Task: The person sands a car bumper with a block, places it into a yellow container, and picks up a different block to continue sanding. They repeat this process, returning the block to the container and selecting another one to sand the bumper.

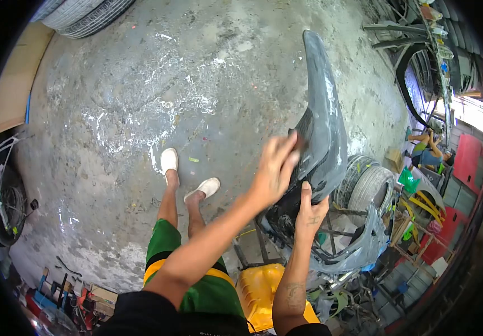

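Note:
A long curved grey car bumper piece, with patchy primer and black mesh parts, slants upward in front of me. My left hand is at its near edge, fingers bent and a little smeared by motion. A small dark brown thing shows at those fingertips, too blurred to name. My right hand grips the bumper's lower end, thumb on top and the other fingers hidden beneath. Below the bumper, a dark part and a metal frame are partly covered by my arms.
Beside my right arm lies a yellow plastic panel. Tyres and a grey bumper shell stand to the right. Another person sits farther right. A motorcycle wheel is at the left, more tyres at the upper left.

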`<state>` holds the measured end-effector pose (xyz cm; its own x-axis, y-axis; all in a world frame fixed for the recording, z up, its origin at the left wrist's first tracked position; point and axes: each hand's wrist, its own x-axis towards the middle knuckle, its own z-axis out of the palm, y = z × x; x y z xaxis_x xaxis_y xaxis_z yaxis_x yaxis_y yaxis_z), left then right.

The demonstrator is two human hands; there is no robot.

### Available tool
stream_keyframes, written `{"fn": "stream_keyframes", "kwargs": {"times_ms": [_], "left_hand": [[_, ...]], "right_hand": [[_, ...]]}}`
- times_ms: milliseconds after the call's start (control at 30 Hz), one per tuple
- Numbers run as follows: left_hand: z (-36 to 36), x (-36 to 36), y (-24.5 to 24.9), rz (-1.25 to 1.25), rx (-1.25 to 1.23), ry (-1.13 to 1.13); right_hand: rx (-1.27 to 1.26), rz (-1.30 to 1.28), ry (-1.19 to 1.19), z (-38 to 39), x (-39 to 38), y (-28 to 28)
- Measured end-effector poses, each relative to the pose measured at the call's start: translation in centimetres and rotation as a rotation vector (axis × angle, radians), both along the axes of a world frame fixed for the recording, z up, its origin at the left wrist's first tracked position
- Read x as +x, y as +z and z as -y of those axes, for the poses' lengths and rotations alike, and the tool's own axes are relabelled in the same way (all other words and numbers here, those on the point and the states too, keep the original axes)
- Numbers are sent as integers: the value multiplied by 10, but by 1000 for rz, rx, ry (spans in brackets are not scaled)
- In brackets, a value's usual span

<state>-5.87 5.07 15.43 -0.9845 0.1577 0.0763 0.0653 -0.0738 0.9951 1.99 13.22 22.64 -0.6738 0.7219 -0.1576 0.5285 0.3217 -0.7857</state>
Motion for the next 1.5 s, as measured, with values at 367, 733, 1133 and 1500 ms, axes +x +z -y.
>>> {"fn": "stream_keyframes", "kwargs": {"times_ms": [367, 733, 1133, 1500], "left_hand": [[-23, -42, -20, 173, -75, 11], [70, 49, -2, 449, -91, -63], [96, -3, 27, 863, 271, -63], [162, 10, -20, 972, 416, 197]], "right_hand": [[34, -3, 29, 0, 4, -2], [-112, 264, 109, -25, 22, 13], [169, -94, 200, -63, -51, 82], [-809, 384, 244, 103, -51, -56]]}}
